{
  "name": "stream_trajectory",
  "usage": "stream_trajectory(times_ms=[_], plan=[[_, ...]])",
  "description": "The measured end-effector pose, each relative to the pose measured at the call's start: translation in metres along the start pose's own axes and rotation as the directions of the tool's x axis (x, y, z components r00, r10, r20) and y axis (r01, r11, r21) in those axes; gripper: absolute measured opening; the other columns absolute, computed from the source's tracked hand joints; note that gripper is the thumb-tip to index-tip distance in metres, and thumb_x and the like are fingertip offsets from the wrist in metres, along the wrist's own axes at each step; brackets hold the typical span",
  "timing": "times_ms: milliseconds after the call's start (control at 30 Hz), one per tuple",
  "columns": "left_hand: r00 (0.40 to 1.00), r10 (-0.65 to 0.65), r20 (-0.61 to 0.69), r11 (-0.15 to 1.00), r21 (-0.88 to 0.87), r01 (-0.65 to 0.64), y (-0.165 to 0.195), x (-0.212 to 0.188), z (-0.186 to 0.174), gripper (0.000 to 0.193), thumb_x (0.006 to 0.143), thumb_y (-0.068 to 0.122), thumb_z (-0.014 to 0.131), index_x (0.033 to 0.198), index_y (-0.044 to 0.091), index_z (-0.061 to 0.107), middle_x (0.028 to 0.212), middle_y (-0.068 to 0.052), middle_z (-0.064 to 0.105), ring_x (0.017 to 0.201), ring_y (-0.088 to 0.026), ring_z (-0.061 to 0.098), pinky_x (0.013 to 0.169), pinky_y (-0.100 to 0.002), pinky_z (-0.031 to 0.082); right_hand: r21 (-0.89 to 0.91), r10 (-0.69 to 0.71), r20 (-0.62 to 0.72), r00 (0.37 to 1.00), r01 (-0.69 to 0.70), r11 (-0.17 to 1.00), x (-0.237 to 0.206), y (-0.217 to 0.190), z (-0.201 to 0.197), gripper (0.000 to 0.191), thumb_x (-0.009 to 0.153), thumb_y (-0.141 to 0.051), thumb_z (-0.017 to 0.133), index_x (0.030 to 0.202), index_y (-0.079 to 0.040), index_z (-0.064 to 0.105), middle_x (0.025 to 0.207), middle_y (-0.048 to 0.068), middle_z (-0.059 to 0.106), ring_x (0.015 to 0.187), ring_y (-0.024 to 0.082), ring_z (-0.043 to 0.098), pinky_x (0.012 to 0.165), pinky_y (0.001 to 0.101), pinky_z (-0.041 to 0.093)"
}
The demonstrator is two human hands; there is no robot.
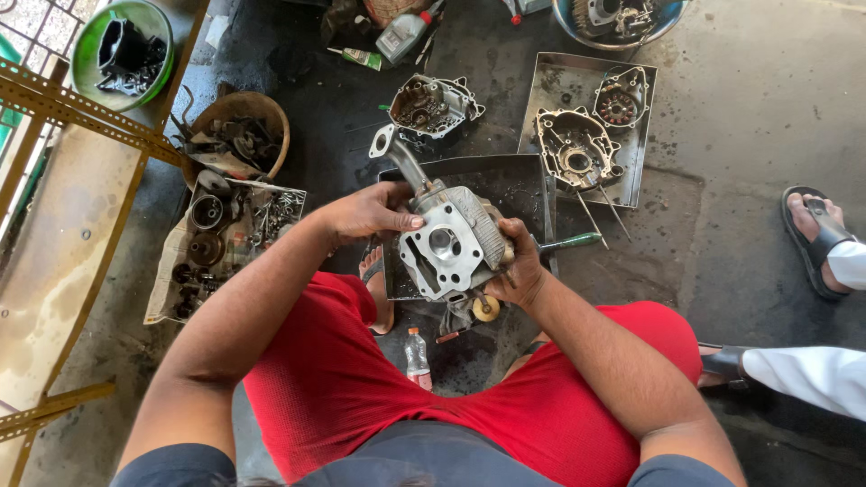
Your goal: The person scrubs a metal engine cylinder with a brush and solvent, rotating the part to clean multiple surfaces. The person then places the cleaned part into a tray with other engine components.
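- We are holding a grey metal cylinder head point(448, 245) up over the dark tray point(514, 185), between our knees, its flat gasket face turned toward us.
- Our left hand point(365, 213) is gripping the upper left edge, fingers curled together, thumb pressing on the face.
- Our right hand point(517, 264) is cupping the finned right side, fingers wrapped tight around it.
- We are judging that both hands should keep clamping firmly, since the casting looks heavy and oily.
- We are keeping it clear of the green-handled screwdriver point(568, 241) lying just beside our right hand.
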State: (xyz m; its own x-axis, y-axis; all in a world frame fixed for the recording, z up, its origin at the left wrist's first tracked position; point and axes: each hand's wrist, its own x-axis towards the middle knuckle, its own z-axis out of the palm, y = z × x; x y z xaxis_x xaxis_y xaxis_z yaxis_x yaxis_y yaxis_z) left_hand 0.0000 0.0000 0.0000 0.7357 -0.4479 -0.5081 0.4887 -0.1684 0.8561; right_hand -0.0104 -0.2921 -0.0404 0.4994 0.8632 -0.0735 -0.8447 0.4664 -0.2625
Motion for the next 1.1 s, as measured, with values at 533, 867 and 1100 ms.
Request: stream_trajectory(times_ms=[533,867,1100], plan=[[0.959,0.049,0.278,0.998,0.032,-0.061,0.004,0.006,0.002,0.071,0.068,0.024,0.092,0.130,0.003,0.064,0.112,-0.011,0.075,0.104,-0.021,0.071,0.093,-0.035,0.059,0.065,0.107,0.057,0.993,-0.110,0.992,-0.007,0.010,-0.008,0.066,0.093,-0.040,0.068,0.141,0.004,0.059,0.128,0.023,0.070,0.113,0.032,0.072,0.101,0.0461,0.058],[0.967,-0.025,0.254,1.000,0.012,0.023,0.011,0.007,0.003,0.072,0.066,0.011,0.092,0.130,0.000,0.062,0.106,-0.011,0.075,0.093,-0.020,0.070,0.081,-0.036,0.055,0.051,0.076,0.101,0.992,-0.081,0.995,-0.001,0.012,-0.012,0.065,0.092,-0.038,0.071,0.137,0.007,0.060,0.125,0.024,0.071,0.113,0.034,0.071,0.101,0.0452,0.057],[0.996,0.090,-0.013,0.993,0.080,-0.088,0.013,0.004,-0.005,0.091,0.072,0.013,0.092,0.154,0.007,0.050,0.080,-0.003,0.056,0.068,-0.012,0.050,0.063,-0.028,0.042,-0.400,-0.151,0.148,0.977,0.199,0.895,0.006,0.005,-0.011,0.077,0.085,-0.041,0.076,0.143,0.000,0.049,0.129,0.013,0.066,0.121,0.025,0.066,0.104,0.0404,0.058]])
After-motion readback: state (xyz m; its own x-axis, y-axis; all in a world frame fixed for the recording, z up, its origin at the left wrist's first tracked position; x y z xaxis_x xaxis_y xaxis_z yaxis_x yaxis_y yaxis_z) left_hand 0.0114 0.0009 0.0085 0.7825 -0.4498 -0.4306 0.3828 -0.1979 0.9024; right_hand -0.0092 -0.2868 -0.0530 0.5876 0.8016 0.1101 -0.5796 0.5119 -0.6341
